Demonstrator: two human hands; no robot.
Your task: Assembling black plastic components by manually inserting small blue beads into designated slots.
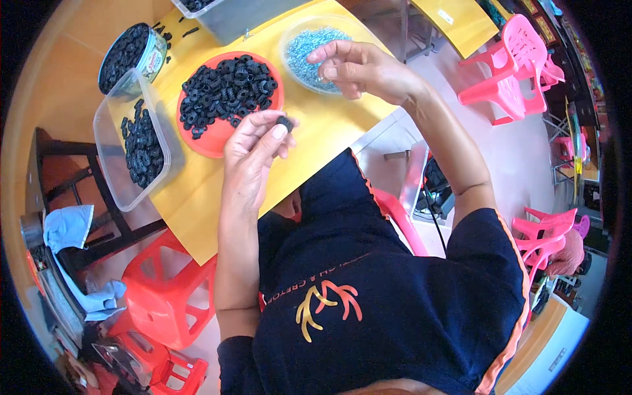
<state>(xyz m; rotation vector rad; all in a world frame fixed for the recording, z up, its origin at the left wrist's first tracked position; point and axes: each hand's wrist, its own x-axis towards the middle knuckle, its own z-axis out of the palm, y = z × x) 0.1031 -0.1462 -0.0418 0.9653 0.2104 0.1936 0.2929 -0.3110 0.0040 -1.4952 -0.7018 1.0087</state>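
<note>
Between the thumb and fingers of my left hand (pixel 252 146) is a small black plastic part (pixel 284 123). The hand is at the near right edge of a round red tray (pixel 212 149), which is heaped with similar black ring-shaped parts (pixel 227 92). My right hand (pixel 372 69) hovers over the near right side of a clear round tub (pixel 284 49). Its thumb and fingers are drawn together, and a tiny bit at the tips is too small to name. Inside the tub lie many small, shiny blue-silver pieces (pixel 313 43).
A clear rectangular box (pixel 105 141) of black elongated parts sits at the yellow table's (pixel 191 220) left edge. Behind it stands a round tub (pixel 153 58) of black pieces. A grey bin (pixel 230 20) occupies the far side. Red stools (pixel 155 296) and pink chairs (pixel 503 89) surround the table.
</note>
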